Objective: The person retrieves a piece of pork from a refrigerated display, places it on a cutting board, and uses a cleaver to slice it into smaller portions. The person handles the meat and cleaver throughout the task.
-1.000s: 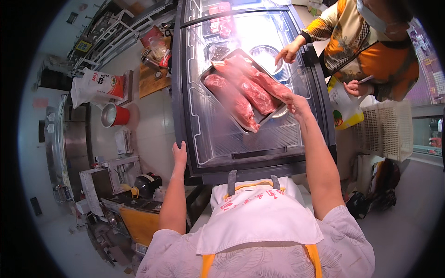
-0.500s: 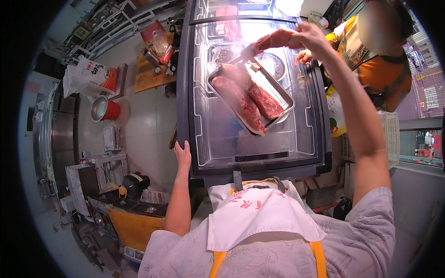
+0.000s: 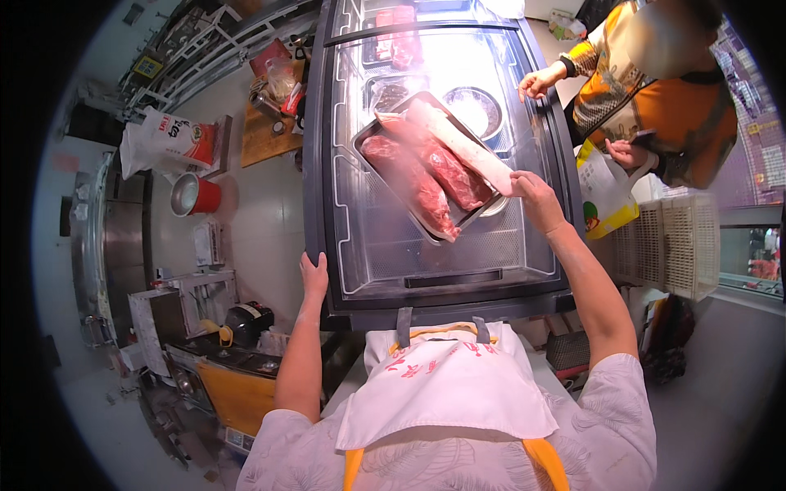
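Lowered meat [image 3: 465,149] — end in right hand [image 3: 536,201]

Food shop, likely a butcher's or meat counter with prep area. Evidence: big lit display case [image 3: 318,204], dark-framed, raw meat [image 3: 413,180] on a metal tray inside, more cuts further back. Worker wears white apron [image 3: 446,393] with red print. Around it: steel cabinets [image 3: 124,233], wooden worktop [image 3: 262,147], red bucket [image 3: 209,196], bulging white-and-red sack [image 3: 176,139], plastic crates [image 3: 692,245]. Pale hard floor, second person [image 3: 655,119] at the case's right side, window beyond
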A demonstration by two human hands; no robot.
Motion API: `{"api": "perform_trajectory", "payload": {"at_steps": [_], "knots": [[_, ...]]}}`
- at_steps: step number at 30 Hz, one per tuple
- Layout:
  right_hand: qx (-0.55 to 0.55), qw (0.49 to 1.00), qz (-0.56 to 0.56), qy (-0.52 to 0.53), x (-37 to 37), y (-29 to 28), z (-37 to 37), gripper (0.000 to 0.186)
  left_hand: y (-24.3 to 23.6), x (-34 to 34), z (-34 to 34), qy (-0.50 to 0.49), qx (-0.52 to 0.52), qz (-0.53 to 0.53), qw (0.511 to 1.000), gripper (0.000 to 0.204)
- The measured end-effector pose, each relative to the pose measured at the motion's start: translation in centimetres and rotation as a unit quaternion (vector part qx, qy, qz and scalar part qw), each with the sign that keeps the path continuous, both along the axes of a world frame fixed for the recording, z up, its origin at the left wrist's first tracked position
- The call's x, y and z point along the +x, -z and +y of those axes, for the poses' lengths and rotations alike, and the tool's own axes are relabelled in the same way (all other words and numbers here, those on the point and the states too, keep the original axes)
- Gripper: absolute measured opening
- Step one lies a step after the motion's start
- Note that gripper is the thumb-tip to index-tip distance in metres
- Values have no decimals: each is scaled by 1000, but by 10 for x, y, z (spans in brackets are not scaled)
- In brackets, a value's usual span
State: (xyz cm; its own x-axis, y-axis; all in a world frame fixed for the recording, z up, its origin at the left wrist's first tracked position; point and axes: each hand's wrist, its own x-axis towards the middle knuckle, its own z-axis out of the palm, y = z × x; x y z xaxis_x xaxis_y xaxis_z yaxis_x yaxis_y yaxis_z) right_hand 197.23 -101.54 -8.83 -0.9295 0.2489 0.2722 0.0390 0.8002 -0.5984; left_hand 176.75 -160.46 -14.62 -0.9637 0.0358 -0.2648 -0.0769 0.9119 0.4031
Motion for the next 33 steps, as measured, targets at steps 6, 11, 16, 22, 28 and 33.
{"api": "perform_trajectory", "payload": {"at_steps": [6,11,16,22,28,33], "knots": [[-52,997,29,47,19,32,24,26,-19,19,27,9,-63,1,998,71],[-278,940,-35,194,24,34,40,52,-31,38,57,-6,5,-6,1000,68],[-346,876,-235,241,-2,54,74,66,-35,41,87,-9,-29,26,999,65],[-207,935,14,288,5,39,63,52,-46,41,128,-30,-27,-27,999,60],[-208,928,37,308,0,50,80,49,-52,40,197,-12,-269,85,959,54],[-174,934,66,304,-4,56,88,45,-41,28,250,30,-155,52,986,52]]}}
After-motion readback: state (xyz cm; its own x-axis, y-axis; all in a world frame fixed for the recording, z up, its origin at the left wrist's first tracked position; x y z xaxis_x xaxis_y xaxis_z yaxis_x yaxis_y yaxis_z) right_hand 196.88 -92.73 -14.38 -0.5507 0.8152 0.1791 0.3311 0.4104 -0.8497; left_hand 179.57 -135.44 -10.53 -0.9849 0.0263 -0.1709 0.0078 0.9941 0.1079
